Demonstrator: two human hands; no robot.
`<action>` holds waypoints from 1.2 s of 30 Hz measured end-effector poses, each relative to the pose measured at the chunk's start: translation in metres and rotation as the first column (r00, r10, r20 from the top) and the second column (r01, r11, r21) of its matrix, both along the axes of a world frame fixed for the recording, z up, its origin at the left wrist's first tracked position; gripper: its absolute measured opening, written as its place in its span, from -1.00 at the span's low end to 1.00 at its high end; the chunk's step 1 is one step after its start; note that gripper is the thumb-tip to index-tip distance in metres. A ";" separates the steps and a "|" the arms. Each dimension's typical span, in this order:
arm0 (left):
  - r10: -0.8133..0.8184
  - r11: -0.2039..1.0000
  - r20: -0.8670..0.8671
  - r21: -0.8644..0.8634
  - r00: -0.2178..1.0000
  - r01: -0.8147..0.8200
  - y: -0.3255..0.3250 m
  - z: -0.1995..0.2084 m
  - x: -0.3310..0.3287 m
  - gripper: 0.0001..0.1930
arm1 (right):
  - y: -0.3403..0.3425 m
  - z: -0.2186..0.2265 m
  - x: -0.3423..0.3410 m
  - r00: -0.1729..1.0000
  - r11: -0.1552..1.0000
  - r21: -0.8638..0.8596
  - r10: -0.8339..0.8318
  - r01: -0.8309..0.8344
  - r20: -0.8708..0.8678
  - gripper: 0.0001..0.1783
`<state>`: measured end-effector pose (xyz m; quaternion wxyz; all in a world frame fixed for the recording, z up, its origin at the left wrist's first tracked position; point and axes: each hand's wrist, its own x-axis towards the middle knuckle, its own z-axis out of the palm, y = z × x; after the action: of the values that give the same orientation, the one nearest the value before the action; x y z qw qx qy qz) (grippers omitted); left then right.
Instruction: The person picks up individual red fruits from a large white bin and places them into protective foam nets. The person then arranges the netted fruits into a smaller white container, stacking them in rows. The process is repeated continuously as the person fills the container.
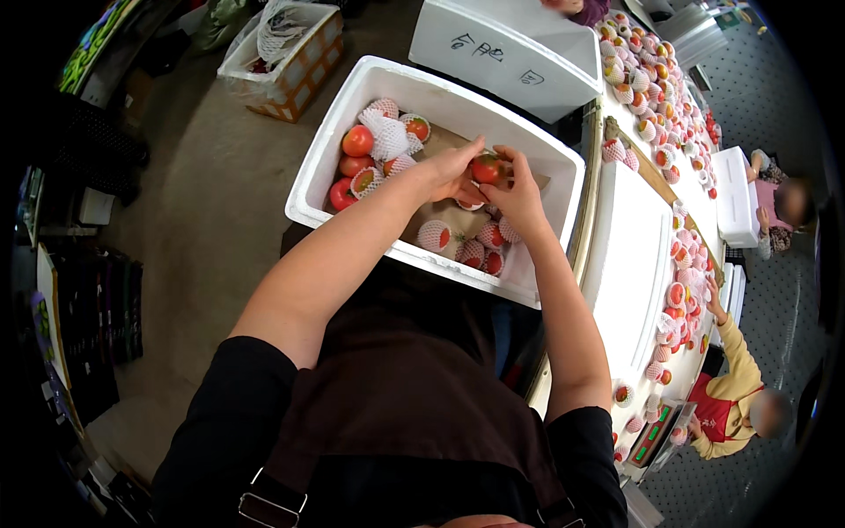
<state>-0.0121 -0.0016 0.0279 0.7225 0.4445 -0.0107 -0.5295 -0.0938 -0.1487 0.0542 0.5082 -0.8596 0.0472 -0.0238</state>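
Note:
Over the white foam box [327,123], both hands meet around a red tomato [487,169] with a darker greenish top. My right hand [521,194] has its fingers curled on the tomato's right side. My left hand [451,174] cups it from the left, thumb raised beside it; part of its grip is hidden. Bare red tomatoes [357,141] lie at the box's left end, among others in white foam nets. A loose foam net [388,139] rests on that pile. Below my hands sit several netted tomatoes [434,235] on brown cardboard lining.
Another white foam box [506,66] stands just beyond. To the right, a long table carries a white lid [627,264] and many netted tomatoes [673,308]. Two people work across it, near a scale [653,436]. An orange-and-white carton [295,75] sits on the floor.

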 end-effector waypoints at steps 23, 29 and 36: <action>0.397 0.916 0.090 0.023 0.913 -0.401 0.007 -0.019 0.020 -0.51 | -0.028 -0.113 0.025 0.997 0.887 -0.461 0.055 -0.023 0.054 -0.50; 0.326 0.943 0.065 -0.089 0.943 -0.319 0.005 -0.015 0.019 -0.56 | -0.032 -0.103 0.019 0.983 0.760 -0.643 -0.174 0.101 -0.052 -0.74; 0.344 0.934 0.036 -0.114 0.938 -0.338 -0.002 -0.028 0.020 -0.64 | -0.023 -0.073 0.023 0.959 0.676 -0.681 -0.172 0.281 0.224 -0.88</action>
<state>0.0076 -0.0036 0.0001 0.8255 0.4151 0.0184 -0.3820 -0.0707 -0.1713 -0.0191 0.1352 -0.9716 0.1047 -0.1637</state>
